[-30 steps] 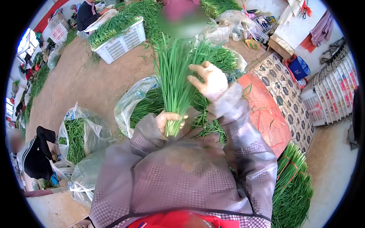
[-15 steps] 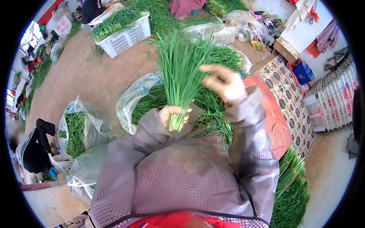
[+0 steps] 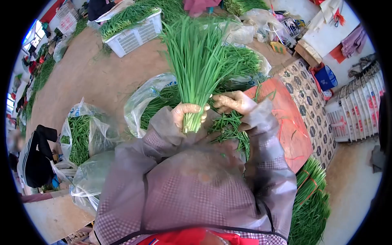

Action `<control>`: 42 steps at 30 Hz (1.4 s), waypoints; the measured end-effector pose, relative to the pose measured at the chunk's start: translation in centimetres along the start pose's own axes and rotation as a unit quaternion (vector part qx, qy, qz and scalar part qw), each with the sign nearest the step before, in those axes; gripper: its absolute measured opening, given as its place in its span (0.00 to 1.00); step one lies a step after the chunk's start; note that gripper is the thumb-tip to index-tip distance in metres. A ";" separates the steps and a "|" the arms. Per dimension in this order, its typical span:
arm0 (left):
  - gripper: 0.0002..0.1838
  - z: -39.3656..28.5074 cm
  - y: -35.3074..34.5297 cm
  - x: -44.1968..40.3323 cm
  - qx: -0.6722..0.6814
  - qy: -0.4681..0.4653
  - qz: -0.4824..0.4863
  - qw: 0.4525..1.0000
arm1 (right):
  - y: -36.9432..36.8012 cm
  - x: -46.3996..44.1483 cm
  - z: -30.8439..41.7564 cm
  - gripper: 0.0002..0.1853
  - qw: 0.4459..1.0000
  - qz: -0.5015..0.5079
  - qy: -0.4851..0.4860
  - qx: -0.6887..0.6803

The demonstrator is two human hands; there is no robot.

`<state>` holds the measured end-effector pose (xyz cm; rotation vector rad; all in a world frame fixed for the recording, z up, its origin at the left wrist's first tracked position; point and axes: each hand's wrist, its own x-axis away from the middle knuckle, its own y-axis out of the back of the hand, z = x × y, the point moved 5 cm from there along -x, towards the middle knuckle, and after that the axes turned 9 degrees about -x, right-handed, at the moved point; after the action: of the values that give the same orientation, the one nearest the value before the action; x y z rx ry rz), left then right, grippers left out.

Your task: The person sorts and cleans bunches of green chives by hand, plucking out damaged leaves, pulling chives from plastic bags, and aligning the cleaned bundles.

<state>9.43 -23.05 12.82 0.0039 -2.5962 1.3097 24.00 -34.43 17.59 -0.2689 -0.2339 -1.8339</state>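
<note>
My left hand [image 3: 188,115] is wrapped around the pale stem ends of a bunch of green chives [image 3: 196,61], whose long leaves fan upward and away from me. Just right of the bunch, my right hand [image 3: 233,102] has its fingers curled in a pinch close to the stems. What those fingers hold, if anything, is too small to make out. A few green blades [image 3: 258,92] show by the right wrist. Loose chives [image 3: 232,130] lie below my right hand, on my lap side. Both hands wear thin, pale gloves.
Open plastic bags of chives stand ahead [image 3: 134,102] and at left [image 3: 79,139]. A white crate [image 3: 134,36] heaped with greens is farther off. To my right are a red sheet [image 3: 292,126], tied chive bundles [image 3: 312,196] and stacked white crates [image 3: 355,106]. A person in black [image 3: 34,159] sits at left.
My right hand has come down from beside the leaves to near the stems, its fingers now curled. The bunch in my left hand has risen slightly. Green bits now show over the red sheet.
</note>
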 end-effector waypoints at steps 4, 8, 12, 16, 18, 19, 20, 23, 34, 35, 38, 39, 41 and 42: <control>0.30 0.1 -3.3 0.1 -0.077 -0.012 -0.002 0.997 | -3.1 -1.1 -1.2 0.31 0.958 0.046 0.102 -0.265; 0.27 1.2 -4.9 0.0 -0.095 0.010 0.021 0.995 | -4.7 -0.9 -0.6 0.44 0.870 0.135 0.108 -0.462; 0.28 1.9 -5.1 0.0 -0.047 0.090 0.065 0.993 | -4.8 -2.2 0.8 0.48 0.806 0.177 0.201 -0.527; 0.31 1.9 -4.9 -0.5 -0.067 0.109 0.135 0.983 | -3.7 -2.5 0.6 0.42 0.750 0.137 0.264 -0.590; 0.29 1.8 -4.3 -0.1 -0.044 0.138 0.083 0.986 | -2.7 -2.8 0.1 0.42 0.771 0.099 0.268 -0.569; 0.32 1.6 -5.0 0.1 -0.013 0.119 0.126 0.985 | -2.5 -2.5 0.6 0.43 0.783 0.064 0.280 -0.551; 0.32 1.4 -5.3 0.2 -0.015 0.121 0.127 0.984 | -2.2 -2.6 0.6 0.43 0.783 0.063 0.282 -0.551; 0.33 -0.5 -3.9 -0.6 -0.145 0.018 0.055 0.988 | 0.2 -2.3 0.0 0.43 0.768 0.050 0.316 -0.555; 0.12 -4.7 -5.9 1.3 -0.647 -0.309 -0.003 0.697 | 2.9 -0.3 0.7 0.43 0.776 0.005 0.380 -0.504; 0.09 -4.7 -6.1 1.0 -0.635 -0.323 -0.015 0.701 | 2.9 -0.2 0.8 0.43 0.776 0.005 0.380 -0.504; 0.06 -4.6 -5.5 0.4 -0.698 -0.307 -0.052 0.645 | 2.9 -0.1 0.8 0.44 0.774 0.004 0.380 -0.507; 0.06 -4.5 -5.6 0.2 -0.698 -0.307 -0.052 0.645 | 3.0 0.0 0.8 0.44 0.774 0.004 0.383 -0.505; 0.05 -4.5 -5.5 -0.1 -0.675 -0.300 -0.061 0.671 | 3.2 0.0 0.5 0.43 0.773 0.004 0.386 -0.503; 0.05 -4.6 -5.4 0.0 -0.675 -0.301 -0.061 0.671 | 3.4 0.0 0.5 0.43 0.764 0.010 0.395 -0.510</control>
<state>10.92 -22.63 19.77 0.3898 -3.2693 -1.0747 27.29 -35.22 18.11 -0.2015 1.3940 -1.7212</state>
